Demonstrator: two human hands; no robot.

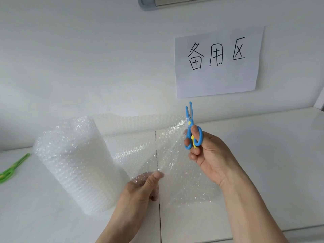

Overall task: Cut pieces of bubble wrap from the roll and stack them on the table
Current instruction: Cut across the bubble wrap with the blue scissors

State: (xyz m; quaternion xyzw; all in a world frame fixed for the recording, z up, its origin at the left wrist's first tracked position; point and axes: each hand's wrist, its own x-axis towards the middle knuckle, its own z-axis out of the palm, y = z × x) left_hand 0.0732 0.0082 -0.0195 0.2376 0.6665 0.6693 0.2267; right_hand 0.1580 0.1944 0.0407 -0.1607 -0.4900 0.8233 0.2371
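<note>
Your right hand (206,155) grasps the blue scissors (192,128): the thumb sits through one handle loop and the fingers curl round the other, with a yellow catch showing between the loops. The blades point up toward the wall and stand slightly apart at the tips, at the top right edge of the sheet of bubble wrap (140,137). The scissors are held up off the desk (263,146).

Your left hand (143,186) pinches the near edge of that sheet, thumb on top and fingers behind the clear film, so the sheet is lifted and stretched between your two hands. The sheet runs leftward into the roll of bubble wrap (73,163), which stands on end on the left half of the desk, well back from the near edge. The seam (159,221) between two desk tops shows through the film and runs out toward you below your left hand.

More bubble wrap lies flat on the desk under your right hand, just right of the seam; you cannot tell from here whether it is a cut piece or the tail of the same sheet.

A pair of green scissors (12,168) lies at the far left edge of the desk, apart from the roll. On the wall behind, a white paper sign (217,62) carries handwritten characters.
</note>
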